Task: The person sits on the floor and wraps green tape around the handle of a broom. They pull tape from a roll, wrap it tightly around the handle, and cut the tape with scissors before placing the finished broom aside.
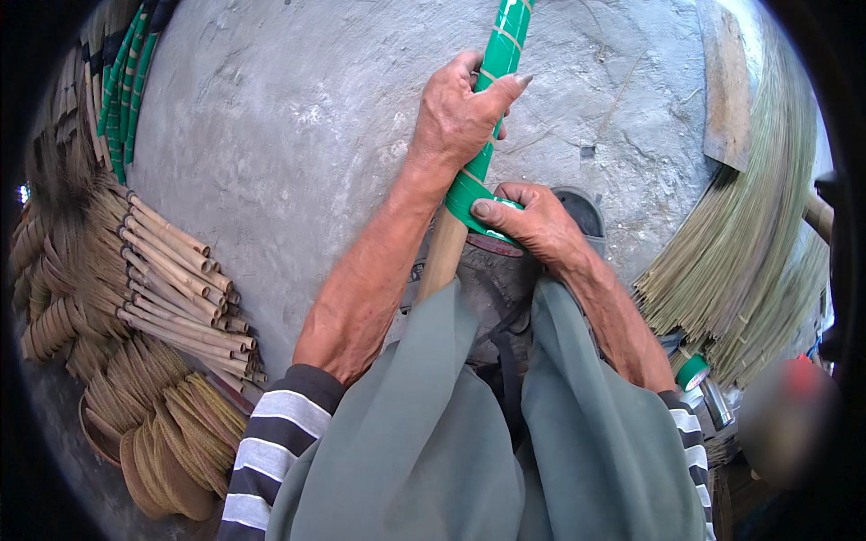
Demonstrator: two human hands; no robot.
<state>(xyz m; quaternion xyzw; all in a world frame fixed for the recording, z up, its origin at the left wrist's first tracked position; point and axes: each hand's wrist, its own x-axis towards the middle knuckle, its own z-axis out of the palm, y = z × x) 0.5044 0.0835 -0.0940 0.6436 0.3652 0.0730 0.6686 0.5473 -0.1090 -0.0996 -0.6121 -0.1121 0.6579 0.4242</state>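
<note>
A bamboo pole [443, 252] slants up from between my knees. Green tape [505, 47] with thin tan bands showing is wrapped round its upper part; the lower end is bare. My left hand [458, 110] is closed round the taped part, thumb lying across it. At the lower edge of the wrapping, my right hand [539, 221] grips a roll of green tape [496, 243], thumb on top. A strip from the roll runs onto the pole. Part of the roll is hidden behind my fingers.
Bamboo handles [176, 270] and braided straw bundles [176, 433] are piled at left, with green-wrapped poles [126, 90] behind. At right lie long straw stalks [722, 261], a wooden board [726, 90] and another green tape roll [693, 371]. A dark round container [582, 212] stands beyond my right hand.
</note>
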